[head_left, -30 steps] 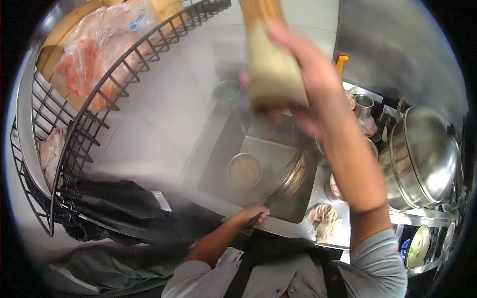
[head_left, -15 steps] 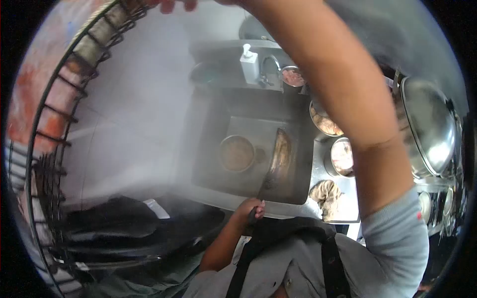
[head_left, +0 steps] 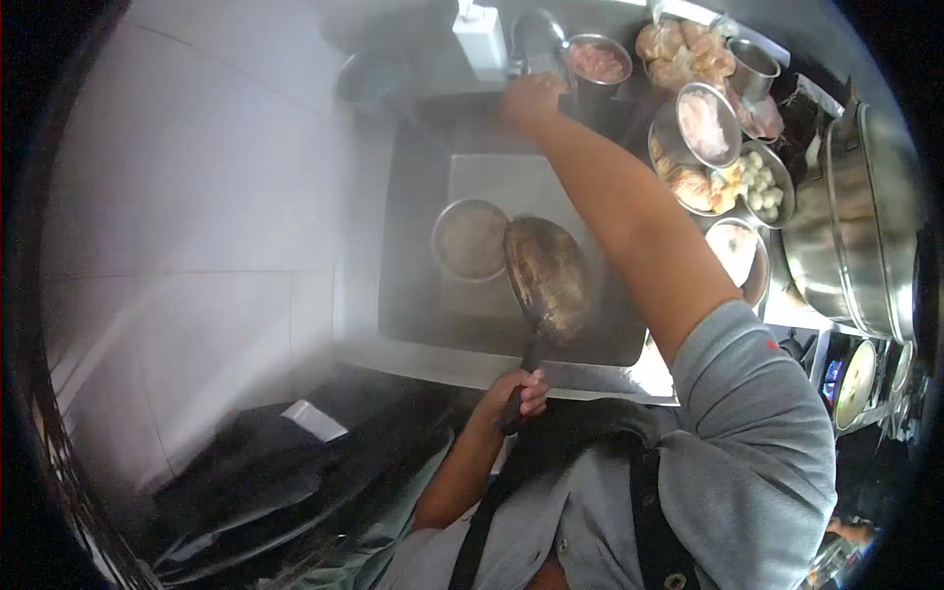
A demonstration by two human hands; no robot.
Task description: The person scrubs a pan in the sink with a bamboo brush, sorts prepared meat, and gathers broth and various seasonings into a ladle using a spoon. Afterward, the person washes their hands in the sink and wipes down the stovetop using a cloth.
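My left hand [head_left: 521, 398] is closed round the dark handle of a pan [head_left: 549, 275], which hangs tilted over the sink [head_left: 418, 324]. The pan's side that shows is browned and scorched. Beside the pan, a round metal bowl [head_left: 470, 240] rests in the basin. My right hand [head_left: 533, 101] reaches to the sink's far edge, just below the faucet [head_left: 521, 61]; it is blurred, and whether its fingers hold anything cannot be made out.
A white pump bottle [head_left: 480, 41] stands behind the sink. To the right are a container of pink meat [head_left: 600, 61], several bowls of food, a metal cup [head_left: 753, 69] and a large steel pot [head_left: 846, 221]. A pan [head_left: 855, 383] sits over a blue flame.
My right hand has come down from high on the left to the faucet area. The pan in my left hand has turned and shows more of its face. The view has shifted, and the wire rack has mostly left it.
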